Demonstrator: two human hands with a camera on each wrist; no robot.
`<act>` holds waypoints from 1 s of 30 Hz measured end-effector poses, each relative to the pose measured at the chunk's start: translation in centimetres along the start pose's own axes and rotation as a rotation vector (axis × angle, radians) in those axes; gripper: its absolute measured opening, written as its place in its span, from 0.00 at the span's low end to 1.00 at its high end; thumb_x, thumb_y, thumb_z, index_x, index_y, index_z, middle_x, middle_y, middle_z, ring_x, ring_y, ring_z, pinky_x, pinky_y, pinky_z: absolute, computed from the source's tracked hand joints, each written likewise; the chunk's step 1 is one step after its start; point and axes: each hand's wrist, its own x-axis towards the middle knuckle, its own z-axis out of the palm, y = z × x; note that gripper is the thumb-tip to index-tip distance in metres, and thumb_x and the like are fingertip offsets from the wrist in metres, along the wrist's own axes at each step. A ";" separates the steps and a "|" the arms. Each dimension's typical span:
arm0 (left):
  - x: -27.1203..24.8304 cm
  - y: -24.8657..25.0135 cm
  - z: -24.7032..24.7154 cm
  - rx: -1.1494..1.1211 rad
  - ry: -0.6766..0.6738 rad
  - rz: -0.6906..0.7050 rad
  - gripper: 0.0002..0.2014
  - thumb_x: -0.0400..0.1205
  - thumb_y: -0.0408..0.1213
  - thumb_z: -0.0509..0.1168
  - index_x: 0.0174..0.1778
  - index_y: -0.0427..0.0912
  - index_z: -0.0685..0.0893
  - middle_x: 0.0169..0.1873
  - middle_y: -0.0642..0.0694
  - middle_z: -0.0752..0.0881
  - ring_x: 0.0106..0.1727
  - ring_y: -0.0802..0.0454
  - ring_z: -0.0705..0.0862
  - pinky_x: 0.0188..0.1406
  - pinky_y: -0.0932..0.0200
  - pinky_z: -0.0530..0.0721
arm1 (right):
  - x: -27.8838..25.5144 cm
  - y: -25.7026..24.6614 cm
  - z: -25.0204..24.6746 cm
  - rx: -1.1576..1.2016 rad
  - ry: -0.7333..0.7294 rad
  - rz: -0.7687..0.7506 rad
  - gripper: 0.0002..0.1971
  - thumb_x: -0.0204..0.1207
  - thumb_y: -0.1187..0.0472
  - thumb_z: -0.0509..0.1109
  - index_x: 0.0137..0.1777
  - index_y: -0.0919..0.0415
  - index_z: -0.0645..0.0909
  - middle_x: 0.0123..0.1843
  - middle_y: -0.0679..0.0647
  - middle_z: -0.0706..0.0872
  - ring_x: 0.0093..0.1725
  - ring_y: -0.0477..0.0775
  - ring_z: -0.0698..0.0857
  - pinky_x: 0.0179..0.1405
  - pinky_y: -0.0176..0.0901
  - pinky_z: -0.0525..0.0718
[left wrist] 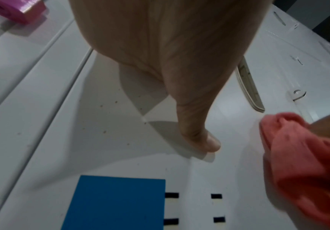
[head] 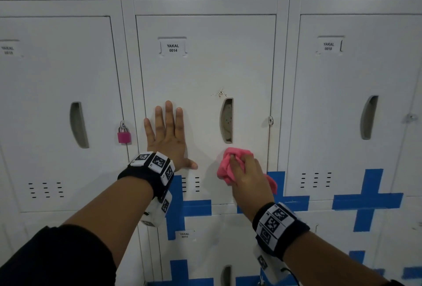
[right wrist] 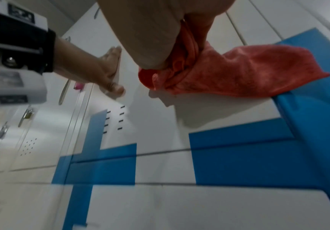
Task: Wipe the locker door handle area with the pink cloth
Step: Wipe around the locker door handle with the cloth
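My left hand lies flat, fingers straight, bracing the locker door (probably against swing). My right hand clenches the bunched pink cloth lower centre, just below the handle recess.

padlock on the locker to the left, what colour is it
The padlock has a pink body and a silver shackle, clearest in the head view.

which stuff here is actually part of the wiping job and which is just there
Part of the job:
- bunched pink cloth, gripped by right hand
- recessed grey handle slot of white locker door 0014
- left hand, flat on that door

Just there:
- pink padlock
- blue tape crosses
- neighbouring lockers' handles
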 end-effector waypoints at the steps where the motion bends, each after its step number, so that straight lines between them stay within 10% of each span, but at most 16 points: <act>1: 0.0 0.0 0.0 0.004 0.000 -0.001 0.78 0.56 0.72 0.73 0.69 0.42 0.11 0.68 0.40 0.09 0.69 0.36 0.11 0.71 0.31 0.21 | -0.5 0.2 0.3 -0.028 -0.042 -0.054 0.28 0.73 0.71 0.72 0.74 0.59 0.74 0.67 0.62 0.79 0.63 0.63 0.81 0.51 0.53 0.89; 6: -0.1 0.0 -0.1 -0.003 -0.013 -0.009 0.78 0.56 0.72 0.72 0.68 0.42 0.10 0.67 0.41 0.08 0.70 0.36 0.11 0.71 0.30 0.22 | -2.0 1.1 1.0 -0.072 -0.173 -0.290 0.23 0.72 0.71 0.72 0.66 0.55 0.77 0.64 0.52 0.77 0.62 0.52 0.80 0.50 0.44 0.89; 10: -0.1 0.2 -0.3 0.004 -0.027 -0.030 0.78 0.57 0.72 0.72 0.67 0.41 0.09 0.66 0.38 0.08 0.69 0.35 0.11 0.73 0.29 0.24 | 1.6 -0.4 -2.8 0.047 0.089 -0.214 0.19 0.83 0.52 0.60 0.72 0.47 0.77 0.70 0.53 0.79 0.66 0.53 0.80 0.64 0.43 0.80; 16: -0.2 0.4 -0.5 0.004 -0.030 -0.046 0.78 0.59 0.71 0.72 0.65 0.41 0.08 0.64 0.39 0.07 0.69 0.35 0.11 0.74 0.29 0.25 | 11.1 -4.2 -9.0 0.377 0.428 -0.111 0.05 0.86 0.53 0.61 0.56 0.49 0.77 0.55 0.56 0.85 0.43 0.45 0.87 0.39 0.39 0.83; 20: -0.1 0.3 -0.5 0.022 -0.038 -0.053 0.77 0.59 0.72 0.72 0.65 0.40 0.08 0.64 0.38 0.07 0.68 0.35 0.10 0.73 0.29 0.24 | 13.1 -3.4 -8.4 0.136 0.432 -0.102 0.17 0.84 0.61 0.65 0.71 0.59 0.76 0.63 0.52 0.76 0.54 0.40 0.69 0.47 0.20 0.70; 24: -0.1 0.3 -0.4 0.022 -0.032 -0.048 0.78 0.58 0.72 0.72 0.66 0.40 0.09 0.65 0.39 0.07 0.68 0.35 0.10 0.73 0.29 0.23 | 12.3 -3.6 -7.7 0.043 0.343 -0.255 0.21 0.77 0.70 0.69 0.70 0.62 0.79 0.67 0.60 0.78 0.63 0.61 0.75 0.60 0.50 0.81; 30: -0.3 0.4 -0.5 0.024 -0.033 -0.052 0.78 0.58 0.72 0.72 0.66 0.40 0.09 0.66 0.38 0.08 0.67 0.36 0.09 0.73 0.30 0.24 | 8.6 -2.8 -5.7 -0.196 0.078 -0.458 0.22 0.64 0.63 0.83 0.60 0.58 0.86 0.62 0.56 0.84 0.64 0.58 0.80 0.65 0.52 0.84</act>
